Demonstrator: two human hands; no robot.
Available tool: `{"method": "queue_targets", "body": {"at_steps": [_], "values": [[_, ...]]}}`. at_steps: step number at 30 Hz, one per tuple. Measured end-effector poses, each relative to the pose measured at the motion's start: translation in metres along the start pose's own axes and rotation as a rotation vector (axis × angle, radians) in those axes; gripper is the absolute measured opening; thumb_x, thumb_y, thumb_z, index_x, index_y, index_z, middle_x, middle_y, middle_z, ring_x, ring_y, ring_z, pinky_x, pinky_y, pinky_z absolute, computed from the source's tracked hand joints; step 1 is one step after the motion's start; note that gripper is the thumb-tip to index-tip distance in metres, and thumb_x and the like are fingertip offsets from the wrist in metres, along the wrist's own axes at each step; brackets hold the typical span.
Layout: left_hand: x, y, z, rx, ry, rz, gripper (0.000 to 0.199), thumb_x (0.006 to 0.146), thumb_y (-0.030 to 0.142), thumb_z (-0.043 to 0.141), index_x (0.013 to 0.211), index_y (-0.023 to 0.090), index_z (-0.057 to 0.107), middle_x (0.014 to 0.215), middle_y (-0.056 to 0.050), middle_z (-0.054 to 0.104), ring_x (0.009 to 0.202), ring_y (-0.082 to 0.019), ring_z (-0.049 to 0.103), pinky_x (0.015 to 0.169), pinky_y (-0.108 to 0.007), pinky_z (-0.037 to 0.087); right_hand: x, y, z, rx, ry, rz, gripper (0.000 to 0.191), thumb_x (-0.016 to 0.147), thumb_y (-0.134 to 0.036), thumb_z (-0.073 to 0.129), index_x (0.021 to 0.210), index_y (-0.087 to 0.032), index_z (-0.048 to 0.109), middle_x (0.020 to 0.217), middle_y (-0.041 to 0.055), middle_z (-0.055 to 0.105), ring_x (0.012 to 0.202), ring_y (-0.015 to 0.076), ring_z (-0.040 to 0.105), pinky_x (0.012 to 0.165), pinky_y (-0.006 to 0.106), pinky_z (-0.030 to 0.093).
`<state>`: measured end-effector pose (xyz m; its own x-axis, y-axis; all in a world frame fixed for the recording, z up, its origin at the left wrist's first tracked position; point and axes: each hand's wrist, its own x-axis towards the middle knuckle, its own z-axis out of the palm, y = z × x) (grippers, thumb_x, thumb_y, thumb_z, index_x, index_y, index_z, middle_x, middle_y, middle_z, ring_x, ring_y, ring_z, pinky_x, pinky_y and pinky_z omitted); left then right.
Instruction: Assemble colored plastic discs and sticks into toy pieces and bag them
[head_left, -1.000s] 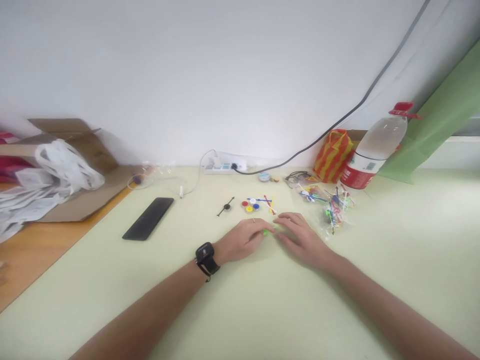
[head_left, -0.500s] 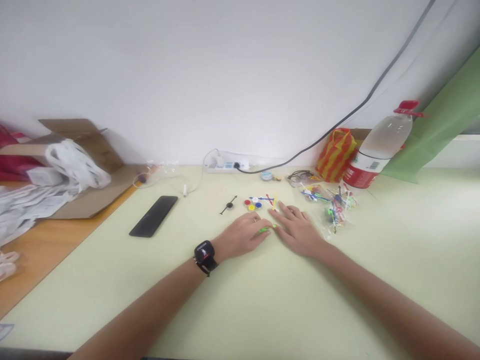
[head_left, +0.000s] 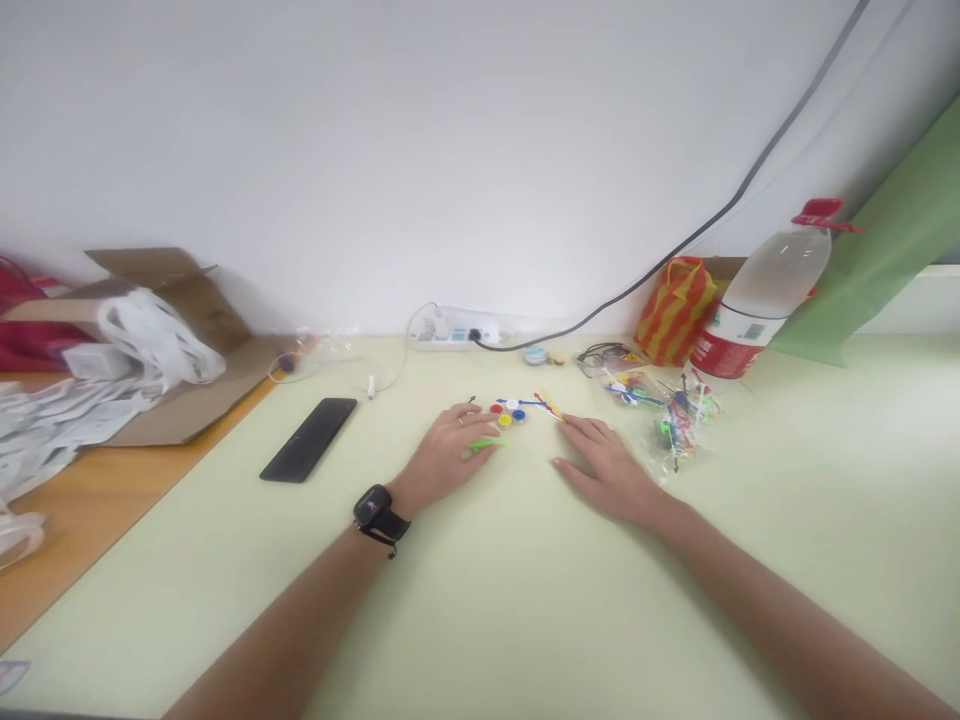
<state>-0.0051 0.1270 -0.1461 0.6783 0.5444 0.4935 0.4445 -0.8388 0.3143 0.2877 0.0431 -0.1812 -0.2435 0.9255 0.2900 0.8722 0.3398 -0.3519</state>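
My left hand (head_left: 448,445), with a black watch on its wrist, is closed loosely at a green pointer piece (head_left: 487,443), which lies between its thumb and fingers. My right hand (head_left: 604,462) rests on the table with its fingers spread, the fingertips beside a yellow and red pointer (head_left: 551,407). Between the hands and a little beyond them sit small discs: red (head_left: 496,409), white (head_left: 512,404), yellow (head_left: 505,421) and blue (head_left: 519,416). The tip of a black pointer (head_left: 472,399) shows behind my left hand, which hides the rest.
A black phone (head_left: 309,440) lies at left, near a cardboard box (head_left: 217,310) with white straps. A power strip (head_left: 457,333) is against the wall. At right are bags of colourful pieces (head_left: 679,420), a striped bag (head_left: 676,312) and a large bottle (head_left: 769,290).
My left hand has moved left, away from my right hand, and the green piece has moved left with it. It now covers most of the black pointer. My right hand has shifted slightly right.
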Motion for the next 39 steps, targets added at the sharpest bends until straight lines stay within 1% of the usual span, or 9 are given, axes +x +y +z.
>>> {"method": "queue_targets", "body": {"at_steps": [3,9,14,19,21,25,28,34,39], "values": [[-0.002,-0.01,-0.001,0.032,0.042,-0.079,0.022,0.098,0.026,0.06,0.118,0.026,0.072,0.132,-0.006,0.07,0.125,-0.026,0.06,0.11,-0.049,0.048,0.0,0.001,0.0,0.031,0.024,-0.007,0.059,0.101,-0.046,0.052,0.153,-0.021,0.046,0.155,0.014,0.05,0.143,0.0333,0.044,0.118,0.055,0.039],[-0.006,-0.024,-0.003,0.065,0.048,-0.252,0.024,0.101,0.023,0.052,0.112,0.024,0.072,0.117,-0.007,0.074,0.11,-0.026,0.068,0.098,-0.045,0.055,-0.001,0.001,-0.001,0.148,0.125,-0.017,0.053,0.099,-0.039,0.055,0.149,-0.022,0.051,0.151,0.0145,0.053,0.142,0.0326,0.047,0.119,0.053,0.04],[-0.001,-0.008,-0.001,0.044,0.114,-0.161,0.026,0.1,0.019,0.052,0.12,0.023,0.069,0.128,-0.008,0.071,0.129,-0.025,0.06,0.112,-0.047,0.049,0.003,-0.005,-0.01,0.296,0.246,-0.009,0.04,0.099,-0.034,0.056,0.136,-0.023,0.061,0.14,0.0144,0.061,0.131,0.031,0.057,0.114,0.049,0.046],[0.001,0.016,0.01,0.033,-0.092,-0.021,0.043,0.101,0.024,0.054,0.144,0.022,0.056,0.152,-0.011,0.055,0.145,-0.028,0.046,0.12,-0.052,0.042,0.005,-0.017,-0.02,0.411,0.266,-0.02,0.029,0.1,-0.032,0.056,0.125,-0.024,0.067,0.128,0.0123,0.067,0.118,0.0281,0.065,0.103,0.045,0.054],[0.001,0.018,0.014,0.037,-0.113,-0.015,0.045,0.101,0.026,0.055,0.146,0.021,0.054,0.154,-0.013,0.053,0.146,-0.031,0.044,0.12,-0.054,0.041,0.005,-0.019,-0.021,0.445,0.273,-0.013,0.027,0.099,-0.031,0.057,0.122,-0.024,0.069,0.123,0.0117,0.068,0.112,0.027,0.067,0.098,0.044,0.055],[0.0,0.017,0.017,-0.097,-0.115,-0.032,0.032,0.102,0.023,0.052,0.133,0.023,0.063,0.133,-0.011,0.066,0.13,-0.027,0.058,0.113,-0.048,0.048,0.006,-0.018,-0.023,0.528,0.323,0.031,0.017,0.098,-0.031,0.059,0.105,-0.023,0.072,0.105,0.0098,0.071,0.096,0.025,0.069,0.089,0.042,0.058],[0.0,0.017,0.017,-0.219,-0.116,-0.1,0.028,0.103,0.024,0.052,0.128,0.023,0.066,0.128,-0.01,0.066,0.118,-0.024,0.064,0.106,-0.041,0.052,0.007,-0.015,-0.023,0.611,0.34,0.102,0.016,0.097,-0.035,0.06,0.096,-0.023,0.071,0.096,0.0084,0.071,0.089,0.0242,0.069,0.084,0.041,0.057],[0.001,0.029,0.01,-0.277,-0.161,-0.154,0.016,0.097,0.028,0.062,0.11,0.022,0.069,0.114,-0.008,0.071,0.112,-0.025,0.064,0.1,-0.04,0.051,0.007,-0.018,-0.033,0.844,0.28,0.248,0.021,0.09,-0.039,0.069,0.102,-0.021,0.07,0.087,0.0055,0.07,0.077,0.0215,0.068,0.076,0.039,0.056],[0.0,0.044,0.01,-0.513,-0.146,-0.314,0.011,0.089,0.029,0.069,0.096,0.021,0.065,0.098,-0.005,0.072,0.089,-0.019,0.067,0.083,-0.033,0.055,0.006,-0.033,-0.049,1.078,0.264,0.263,0.031,0.086,-0.03,0.072,0.115,-0.025,0.063,0.092,0.0019,0.07,0.065,0.0157,0.065,0.066,0.034,0.054]]}}
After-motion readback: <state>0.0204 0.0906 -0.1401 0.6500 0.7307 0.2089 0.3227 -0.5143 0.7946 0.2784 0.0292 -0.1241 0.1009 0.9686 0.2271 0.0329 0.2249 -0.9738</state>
